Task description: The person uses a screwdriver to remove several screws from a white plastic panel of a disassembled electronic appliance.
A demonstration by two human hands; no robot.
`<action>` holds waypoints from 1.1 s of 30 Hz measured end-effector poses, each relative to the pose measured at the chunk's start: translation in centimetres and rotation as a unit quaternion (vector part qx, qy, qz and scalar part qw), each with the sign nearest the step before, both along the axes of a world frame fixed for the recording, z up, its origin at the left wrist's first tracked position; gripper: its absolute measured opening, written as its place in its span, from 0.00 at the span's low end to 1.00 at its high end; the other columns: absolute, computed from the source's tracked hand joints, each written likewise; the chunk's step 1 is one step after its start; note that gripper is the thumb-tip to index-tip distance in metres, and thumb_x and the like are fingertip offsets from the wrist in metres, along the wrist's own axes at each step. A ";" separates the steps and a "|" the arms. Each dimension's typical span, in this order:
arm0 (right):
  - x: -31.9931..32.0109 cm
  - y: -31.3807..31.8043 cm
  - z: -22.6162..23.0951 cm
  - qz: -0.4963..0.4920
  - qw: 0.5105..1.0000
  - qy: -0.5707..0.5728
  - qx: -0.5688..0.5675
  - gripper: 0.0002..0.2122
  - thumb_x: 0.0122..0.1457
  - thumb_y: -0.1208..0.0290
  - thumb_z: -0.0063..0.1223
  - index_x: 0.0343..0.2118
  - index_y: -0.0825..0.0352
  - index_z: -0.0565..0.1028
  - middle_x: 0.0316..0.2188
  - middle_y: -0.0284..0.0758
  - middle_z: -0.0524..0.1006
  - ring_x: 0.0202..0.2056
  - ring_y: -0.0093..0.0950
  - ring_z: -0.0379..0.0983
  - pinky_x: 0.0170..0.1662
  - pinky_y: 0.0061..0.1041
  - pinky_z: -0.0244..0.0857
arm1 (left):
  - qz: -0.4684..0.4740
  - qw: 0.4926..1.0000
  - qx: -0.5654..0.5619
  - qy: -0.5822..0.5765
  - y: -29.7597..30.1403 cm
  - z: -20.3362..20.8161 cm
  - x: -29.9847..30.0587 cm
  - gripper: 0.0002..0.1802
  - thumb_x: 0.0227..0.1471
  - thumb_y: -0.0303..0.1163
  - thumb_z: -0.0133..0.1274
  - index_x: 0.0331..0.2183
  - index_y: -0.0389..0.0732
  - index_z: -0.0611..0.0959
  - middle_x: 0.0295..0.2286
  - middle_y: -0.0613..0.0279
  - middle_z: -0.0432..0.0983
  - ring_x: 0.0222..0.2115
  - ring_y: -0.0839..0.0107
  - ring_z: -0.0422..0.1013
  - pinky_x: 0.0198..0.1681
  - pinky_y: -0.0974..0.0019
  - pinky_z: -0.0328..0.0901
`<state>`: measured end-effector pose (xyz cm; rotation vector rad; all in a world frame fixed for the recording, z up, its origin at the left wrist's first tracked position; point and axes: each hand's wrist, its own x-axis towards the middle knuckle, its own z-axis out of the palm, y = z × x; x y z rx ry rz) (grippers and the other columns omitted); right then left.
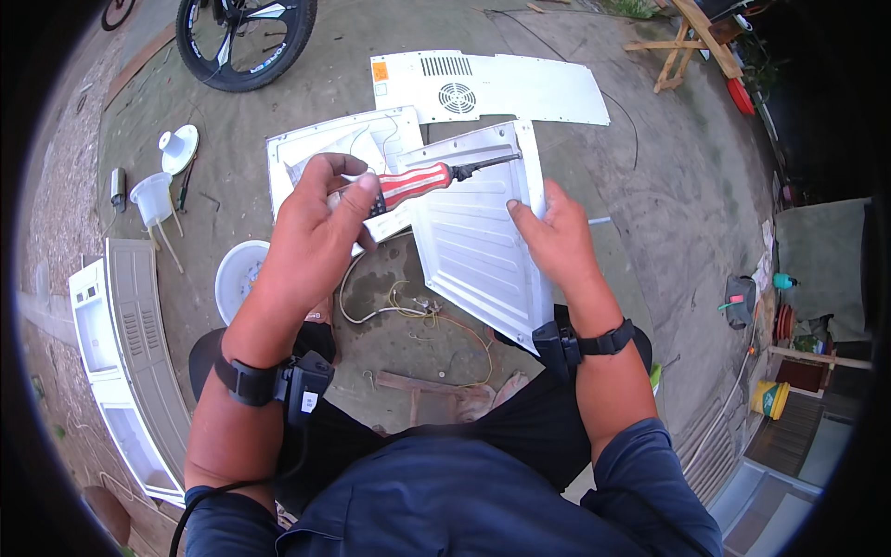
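A screwdriver (pixel 415 184) with a red-and-white striped handle is gripped in my left hand (pixel 316 223), its dark shaft pointing right across the upper part of a white ribbed metal panel (pixel 478 237). The tip lies close to the panel's upper right corner; whether it touches, I cannot tell. My right hand (pixel 562 239) grips that panel's right edge, thumb on the near face and fingers mostly hidden behind it. The panel is tilted above my knees. Behind it lies another white panel (pixel 406 123), partly covered by my left hand and the ribbed panel.
A white vented sheet (pixel 529 90) lies farther off, below a bicycle wheel (pixel 246 46). On the left are a white basin (pixel 227 278), a plastic cup-shaped part (pixel 153 198) and a white appliance housing (pixel 144 343). Loose wires (pixel 422 308) lie between my feet. A yellow bucket (pixel 769 400) stands right.
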<state>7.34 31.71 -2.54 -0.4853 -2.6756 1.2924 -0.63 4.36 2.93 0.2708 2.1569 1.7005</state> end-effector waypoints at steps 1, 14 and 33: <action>0.0 -0.1 0.0 0.002 1.000 0.003 -0.003 0.14 0.58 0.65 0.58 0.41 0.71 0.77 0.32 0.50 0.81 0.35 0.45 0.80 0.40 0.36 0.71 | 0.006 0.996 0.001 0.085 0.3 -1.1 0.3 0.24 0.61 0.38 0.57 0.50 0.31 0.71 0.37 0.57 0.74 0.30 0.77 0.73 0.31 0.73 0.70; -0.1 -0.4 0.1 0.013 1.000 0.004 0.019 0.14 0.58 0.66 0.58 0.42 0.70 0.77 0.32 0.50 0.81 0.35 0.47 0.80 0.40 0.38 0.71 | 0.009 0.999 0.033 0.023 0.0 -0.4 0.2 0.25 0.58 0.35 0.61 0.49 0.29 0.71 0.34 0.56 0.76 0.29 0.75 0.73 0.32 0.72 0.69; 0.0 -1.3 1.1 0.028 0.999 -0.033 0.032 0.14 0.58 0.66 0.58 0.42 0.70 0.77 0.29 0.49 0.80 0.33 0.46 0.79 0.37 0.37 0.70 | -0.133 0.988 -0.056 -0.056 -0.5 0.2 0.0 0.19 0.63 0.35 0.51 0.51 0.34 0.74 0.30 0.60 0.78 0.26 0.78 0.74 0.27 0.72 0.68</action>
